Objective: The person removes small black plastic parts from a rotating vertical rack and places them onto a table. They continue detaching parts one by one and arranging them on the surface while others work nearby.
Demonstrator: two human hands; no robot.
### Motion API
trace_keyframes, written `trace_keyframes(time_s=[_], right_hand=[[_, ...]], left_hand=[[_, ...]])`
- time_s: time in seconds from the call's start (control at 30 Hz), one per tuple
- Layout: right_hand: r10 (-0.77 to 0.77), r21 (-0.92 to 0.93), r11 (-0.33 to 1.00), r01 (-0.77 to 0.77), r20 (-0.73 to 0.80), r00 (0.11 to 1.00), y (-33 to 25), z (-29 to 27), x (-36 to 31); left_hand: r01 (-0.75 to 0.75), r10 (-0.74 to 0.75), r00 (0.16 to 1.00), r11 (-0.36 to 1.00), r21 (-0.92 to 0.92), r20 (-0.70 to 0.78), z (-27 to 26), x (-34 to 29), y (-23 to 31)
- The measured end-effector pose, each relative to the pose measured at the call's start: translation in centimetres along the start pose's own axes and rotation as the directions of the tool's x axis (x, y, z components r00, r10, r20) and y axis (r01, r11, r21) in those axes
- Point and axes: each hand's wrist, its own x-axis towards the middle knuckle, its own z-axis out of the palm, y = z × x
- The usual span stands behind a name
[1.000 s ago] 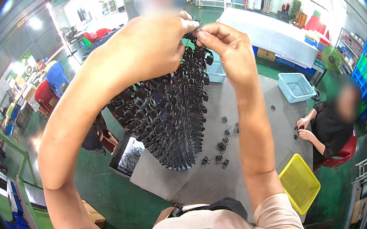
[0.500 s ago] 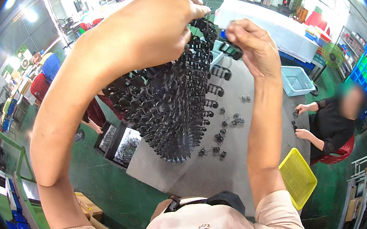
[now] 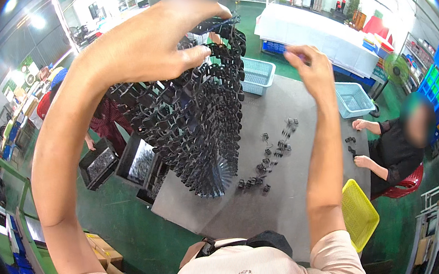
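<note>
- While the table (image 3: 228,219) spans mid-view, grey top partly covered, the bunch (image 3: 192,129) of black clips hangs in front of its left half.
- Bunch: long axis near upright in view, leaning a little; top end up by the left hand, tapered end pointing down toward the wearer. Can't tell if the tip touches the table.
- Co-worker in black (image 3: 399,137): seated at the table's right side, hands by a few dark pieces.
- Yellow basket (image 3: 361,213): near right, beside right upper arm.
- Blue basket (image 3: 254,89): far side, just right of the bunch.
- Left hand (image 3: 166,41): at bunch top, thumb and fingers spread wide; can't tell if it has hold.
- Right hand (image 3: 311,66): apart from bunch, fingers loosely curled, slightly blurred; can't tell if anything's pinched.
- Loose clips (image 3: 261,168): black, diagonal scatter on table, right of bunch.
</note>
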Motion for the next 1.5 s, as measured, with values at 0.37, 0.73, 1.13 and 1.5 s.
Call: trace_keyframes(time_s=[0.37,0.73,1.13,1.5], right_hand=[[-0.017,0.132,0.989,0.066,-0.341,0.940,-13.1,5.6,-0.4],[-0.154,0.802,0.575,-0.160,0.298,0.942,-6.1,1.7,2.3],[0.212,-0.357,0.920,-0.164,0.102,0.972,1.9,-2.4,1.1],[-0.054,0.199,0.976,0.090,-0.181,0.982,-12.0,3.7,0.6]], left_hand=[[0.000,0.030,0.993,0.968,0.252,-0.116,1.5,2.1,0.9],[-0.017,0.046,0.994,0.964,0.266,-0.102,1.3,2.3,1.4],[0.024,-0.023,0.999,0.999,0.021,-0.039,-0.1,0.8,0.0],[0.062,-0.070,0.997,0.965,0.256,0.024,0.6,3.5,1.4]])
